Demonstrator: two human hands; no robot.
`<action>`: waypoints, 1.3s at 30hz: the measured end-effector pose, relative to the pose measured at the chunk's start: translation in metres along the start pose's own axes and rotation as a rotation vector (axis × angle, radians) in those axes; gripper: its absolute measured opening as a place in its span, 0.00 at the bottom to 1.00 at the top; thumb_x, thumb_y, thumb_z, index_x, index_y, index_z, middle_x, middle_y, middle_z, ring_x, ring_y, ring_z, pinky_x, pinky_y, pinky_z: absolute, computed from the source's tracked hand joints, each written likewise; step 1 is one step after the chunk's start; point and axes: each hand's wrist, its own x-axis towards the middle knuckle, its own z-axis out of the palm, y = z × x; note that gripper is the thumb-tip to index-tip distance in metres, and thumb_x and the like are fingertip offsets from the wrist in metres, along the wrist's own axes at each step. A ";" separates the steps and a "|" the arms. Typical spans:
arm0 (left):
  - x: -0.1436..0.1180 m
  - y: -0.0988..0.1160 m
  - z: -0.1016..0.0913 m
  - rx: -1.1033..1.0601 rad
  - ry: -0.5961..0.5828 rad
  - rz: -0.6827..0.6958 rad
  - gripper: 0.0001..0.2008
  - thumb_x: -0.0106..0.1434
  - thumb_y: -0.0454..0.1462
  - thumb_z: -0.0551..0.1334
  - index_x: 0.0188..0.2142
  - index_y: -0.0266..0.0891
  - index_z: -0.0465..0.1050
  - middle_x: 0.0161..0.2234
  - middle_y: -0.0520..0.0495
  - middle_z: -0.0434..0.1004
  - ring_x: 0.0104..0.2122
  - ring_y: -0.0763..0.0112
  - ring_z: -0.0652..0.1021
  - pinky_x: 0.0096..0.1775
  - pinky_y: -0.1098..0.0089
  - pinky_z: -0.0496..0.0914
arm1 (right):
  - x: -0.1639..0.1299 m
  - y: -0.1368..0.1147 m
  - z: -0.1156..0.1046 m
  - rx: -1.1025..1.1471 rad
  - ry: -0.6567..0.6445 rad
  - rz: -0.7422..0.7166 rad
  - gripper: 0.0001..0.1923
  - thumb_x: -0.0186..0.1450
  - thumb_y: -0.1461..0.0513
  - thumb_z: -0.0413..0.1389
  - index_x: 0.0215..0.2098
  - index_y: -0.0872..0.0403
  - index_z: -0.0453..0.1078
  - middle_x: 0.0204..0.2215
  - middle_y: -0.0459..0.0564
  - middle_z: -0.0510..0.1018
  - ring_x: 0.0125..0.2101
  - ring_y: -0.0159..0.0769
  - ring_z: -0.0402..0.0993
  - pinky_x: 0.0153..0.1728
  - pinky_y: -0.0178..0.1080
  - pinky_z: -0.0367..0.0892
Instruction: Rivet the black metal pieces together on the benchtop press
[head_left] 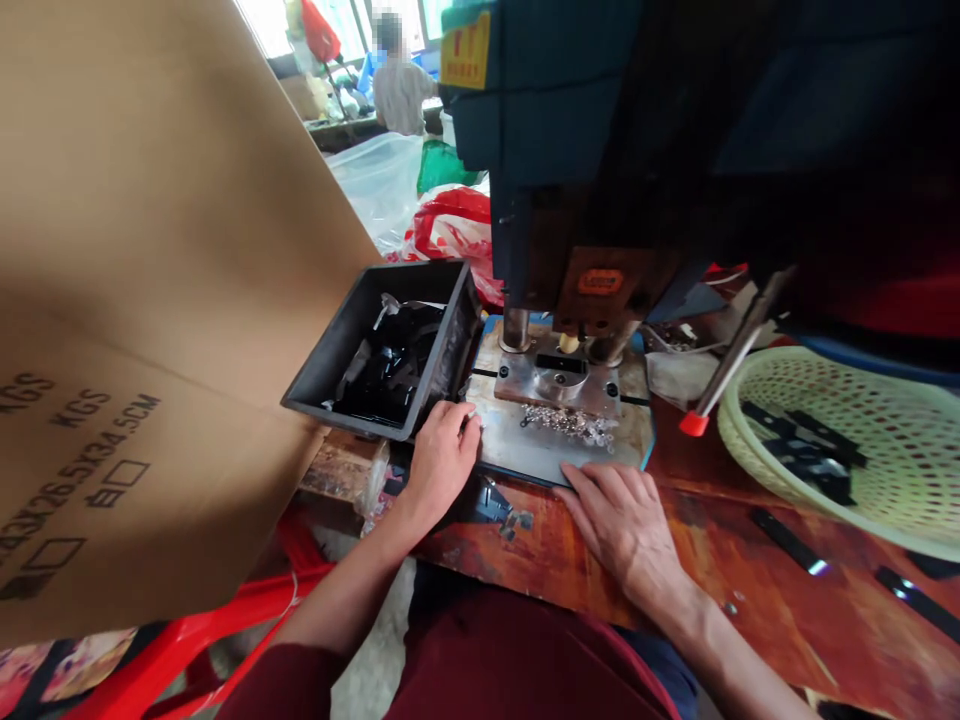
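My left hand (444,455) is closed beside the front right corner of a black plastic bin (444,375), at the left edge of the press's base plate (517,445). What its fingertips pinch, if anything, I cannot make out. My right hand (626,515) rests on the plate's front edge, fingers stretched out and holding nothing visible. Between and beyond my hands, a small heap of shiny metal scraps (574,425) lies before the steel die (517,385). A dark flat piece (561,364) sits on the die. Glossy black parts (397,350) fill the bin's bottom.
The dark blue press (555,130) overhangs the plate; its red-tipped lever (694,424) sticks out at right. A pale green basket (757,465) holds black parts. Black strips (789,540) lie on the wooden bench (720,600). A large carton (165,250) blocks the left. A person (401,95) is behind.
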 end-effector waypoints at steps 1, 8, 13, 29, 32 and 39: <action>0.002 0.001 0.000 0.059 -0.014 -0.005 0.10 0.74 0.37 0.59 0.52 0.43 0.77 0.44 0.44 0.78 0.42 0.64 0.81 0.47 0.66 0.76 | 0.000 0.000 0.000 0.008 0.005 -0.005 0.13 0.75 0.61 0.55 0.54 0.53 0.78 0.38 0.54 0.81 0.39 0.44 0.72 0.40 0.47 0.65; 0.030 0.005 0.020 0.335 -0.054 -0.056 0.13 0.76 0.36 0.56 0.53 0.36 0.75 0.54 0.34 0.75 0.45 0.56 0.80 0.50 0.58 0.74 | -0.001 -0.003 -0.003 0.094 -0.036 -0.086 0.18 0.73 0.70 0.50 0.54 0.53 0.77 0.38 0.54 0.81 0.40 0.44 0.72 0.43 0.47 0.66; 0.030 0.004 0.024 0.283 -0.012 0.007 0.09 0.73 0.34 0.58 0.40 0.39 0.78 0.46 0.40 0.77 0.44 0.57 0.79 0.51 0.59 0.74 | 0.004 -0.002 0.001 0.168 -0.012 -0.020 0.12 0.74 0.68 0.51 0.46 0.53 0.77 0.36 0.52 0.79 0.38 0.42 0.71 0.42 0.45 0.68; 0.039 0.003 0.028 0.103 0.029 -0.201 0.04 0.67 0.33 0.67 0.39 0.40 0.73 0.40 0.43 0.76 0.39 0.58 0.81 0.42 0.61 0.75 | 0.126 0.066 0.020 0.122 0.216 0.172 0.13 0.75 0.59 0.54 0.38 0.51 0.79 0.34 0.53 0.79 0.37 0.43 0.72 0.42 0.48 0.66; 0.036 0.005 0.023 0.021 0.040 -0.192 0.04 0.69 0.32 0.65 0.37 0.41 0.71 0.36 0.45 0.78 0.38 0.59 0.81 0.42 0.62 0.74 | 0.128 0.066 0.020 0.114 0.186 0.146 0.14 0.75 0.59 0.53 0.37 0.52 0.80 0.34 0.53 0.80 0.37 0.42 0.72 0.42 0.47 0.66; 0.031 0.010 0.006 -0.414 0.111 -0.194 0.10 0.71 0.37 0.62 0.50 0.43 0.77 0.43 0.45 0.83 0.38 0.65 0.81 0.41 0.65 0.76 | 0.130 0.068 0.012 0.051 0.099 0.054 0.15 0.76 0.61 0.51 0.38 0.52 0.79 0.36 0.53 0.79 0.37 0.41 0.69 0.41 0.44 0.63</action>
